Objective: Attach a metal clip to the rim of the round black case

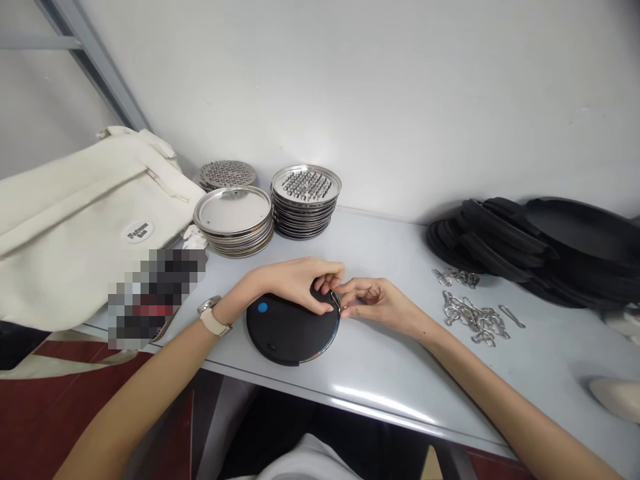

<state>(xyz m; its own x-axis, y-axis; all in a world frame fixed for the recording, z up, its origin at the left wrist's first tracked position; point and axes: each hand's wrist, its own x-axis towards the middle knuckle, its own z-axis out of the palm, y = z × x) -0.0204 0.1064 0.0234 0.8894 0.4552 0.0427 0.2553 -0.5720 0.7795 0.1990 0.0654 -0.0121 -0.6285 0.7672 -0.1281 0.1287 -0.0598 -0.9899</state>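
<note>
A round black disc-shaped cover (290, 333) with a blue dot lies on the table near its front edge, a shiny metal rim showing along its right side. My left hand (305, 283) rests over its upper part, fingers curled and thumb pressing close to the right edge. At that same edge my right hand (373, 300) pinches a small bent metal wire clip (336, 301) between thumb and fingers. The fingertips of both hands nearly meet there. How the clip joins the cover is partly hidden by the fingers.
Stacks of metal discs (235, 210) and grater discs (306, 183) stand by the wall. Loose wire clips (475, 317) lie at right, before a pile of black round covers (575, 233). A cream bag (90, 213) sits at left. The table's front edge (370, 400) runs close to me.
</note>
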